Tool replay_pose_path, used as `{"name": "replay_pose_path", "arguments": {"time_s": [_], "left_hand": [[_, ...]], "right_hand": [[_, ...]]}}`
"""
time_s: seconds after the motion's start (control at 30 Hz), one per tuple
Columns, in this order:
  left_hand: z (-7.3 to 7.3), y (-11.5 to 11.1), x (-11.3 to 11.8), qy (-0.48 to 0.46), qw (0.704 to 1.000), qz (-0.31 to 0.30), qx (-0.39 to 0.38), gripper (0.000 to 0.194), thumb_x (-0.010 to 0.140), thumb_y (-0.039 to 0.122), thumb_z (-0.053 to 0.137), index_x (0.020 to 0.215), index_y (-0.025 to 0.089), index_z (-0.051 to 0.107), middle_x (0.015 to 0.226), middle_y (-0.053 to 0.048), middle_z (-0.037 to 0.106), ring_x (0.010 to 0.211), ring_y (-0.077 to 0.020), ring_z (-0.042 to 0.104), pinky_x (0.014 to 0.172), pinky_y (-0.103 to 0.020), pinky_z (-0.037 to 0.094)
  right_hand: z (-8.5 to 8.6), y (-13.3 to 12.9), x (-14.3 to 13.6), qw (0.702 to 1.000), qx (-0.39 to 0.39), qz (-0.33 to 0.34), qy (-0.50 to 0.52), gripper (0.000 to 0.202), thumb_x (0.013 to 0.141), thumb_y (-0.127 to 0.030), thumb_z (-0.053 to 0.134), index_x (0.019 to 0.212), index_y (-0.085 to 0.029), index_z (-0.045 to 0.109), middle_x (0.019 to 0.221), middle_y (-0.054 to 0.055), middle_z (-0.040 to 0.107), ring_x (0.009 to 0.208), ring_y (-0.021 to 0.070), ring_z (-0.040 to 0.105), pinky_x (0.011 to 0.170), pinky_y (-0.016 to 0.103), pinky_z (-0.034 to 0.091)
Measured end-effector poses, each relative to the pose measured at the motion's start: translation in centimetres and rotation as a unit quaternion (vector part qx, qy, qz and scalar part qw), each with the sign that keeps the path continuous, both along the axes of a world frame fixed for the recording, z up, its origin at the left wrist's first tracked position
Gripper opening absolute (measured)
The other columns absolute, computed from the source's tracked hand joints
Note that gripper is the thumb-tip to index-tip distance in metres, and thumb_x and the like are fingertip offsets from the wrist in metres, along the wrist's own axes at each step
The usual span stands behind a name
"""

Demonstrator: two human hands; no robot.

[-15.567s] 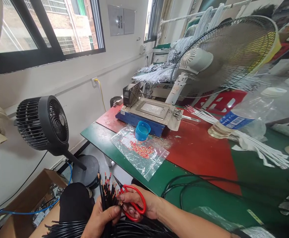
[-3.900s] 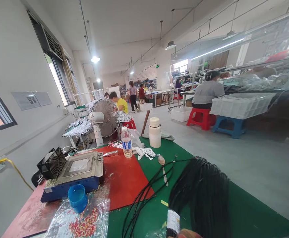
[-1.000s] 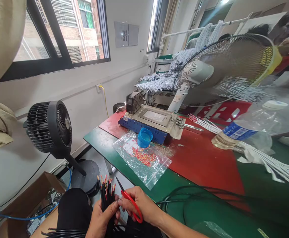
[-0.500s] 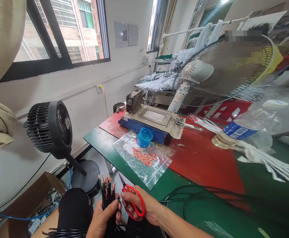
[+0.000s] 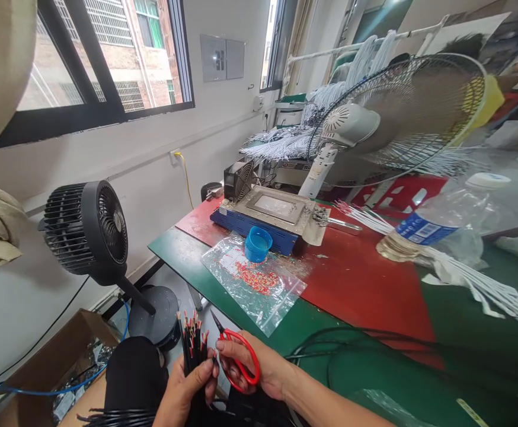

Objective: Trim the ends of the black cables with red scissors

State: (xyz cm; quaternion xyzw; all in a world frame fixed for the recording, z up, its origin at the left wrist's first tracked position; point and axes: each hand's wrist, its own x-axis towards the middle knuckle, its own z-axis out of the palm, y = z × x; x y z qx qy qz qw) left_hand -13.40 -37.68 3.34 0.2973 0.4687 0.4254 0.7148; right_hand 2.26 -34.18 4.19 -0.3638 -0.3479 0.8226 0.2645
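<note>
A bundle of black cables [image 5: 192,350] with red and pale stripped wire ends stands upright in my left hand [image 5: 188,385], whose fingers wrap round it. My right hand [image 5: 250,365] holds red-handled scissors [image 5: 253,356], fingers through the loops, with the dark blades pointing up and left. The fingertips of both hands meet beside the bundle at a small wire end. More black cables [image 5: 112,418] lie across my lap at the bottom edge.
On the green table [image 5: 174,255] are a plastic bag [image 5: 268,308] with red bits, a blue cup [image 5: 258,244], a blue-based heating device [image 5: 259,228], a bottle [image 5: 428,228] and white cables [image 5: 481,281]. A black fan [image 5: 85,228] and a cardboard box [image 5: 32,379] stand left.
The view has shifted slightly, so the room and table sit a little further left. My hands keep nearly the same pose, still holding the cables and scissors.
</note>
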Motion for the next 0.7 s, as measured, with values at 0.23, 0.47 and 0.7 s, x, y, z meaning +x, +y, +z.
{"name": "replay_pose_path", "arguments": {"time_s": [0.23, 0.47, 0.7], "left_hand": [[-0.19, 0.09, 0.04, 0.015, 1.0, 0.013, 0.003, 0.038, 0.06, 0.046, 0.074, 0.063, 0.012, 0.059, 0.039, 0.002, 0.048, 0.037, -0.006, 0.038, 0.041, -0.02, 0.027], [0.0, 0.04, 0.24, 0.024, 1.0, 0.015, 0.005, 0.038, 0.061, 0.048, 0.073, 0.061, 0.013, 0.057, 0.037, 0.003, 0.046, 0.036, -0.0066, 0.039, 0.041, -0.02, 0.027], [-0.23, 0.0, -0.11, 0.012, 0.999, 0.044, -0.02, 0.038, 0.059, 0.047, 0.075, 0.063, 0.014, 0.056, 0.039, 0.003, 0.047, 0.037, -0.007, 0.041, 0.041, -0.02, 0.028]], "right_hand": [[-0.24, -0.02, -0.07, 1.0, 0.01, -0.007, 0.006, 0.056, 0.062, -0.066, 0.063, 0.054, -0.012, 0.054, 0.035, -0.005, 0.043, 0.029, 0.0049, 0.037, 0.028, 0.017, 0.022], [-0.44, -0.05, -0.04, 1.0, 0.029, -0.003, 0.002, 0.05, 0.064, -0.06, 0.066, 0.055, -0.012, 0.056, 0.037, -0.005, 0.046, 0.03, 0.0046, 0.04, 0.03, 0.017, 0.024], [-0.5, -0.08, 0.02, 0.999, 0.039, 0.0, 0.015, 0.047, 0.062, -0.057, 0.069, 0.055, -0.012, 0.056, 0.038, -0.005, 0.047, 0.031, 0.005, 0.041, 0.032, 0.017, 0.027]]}}
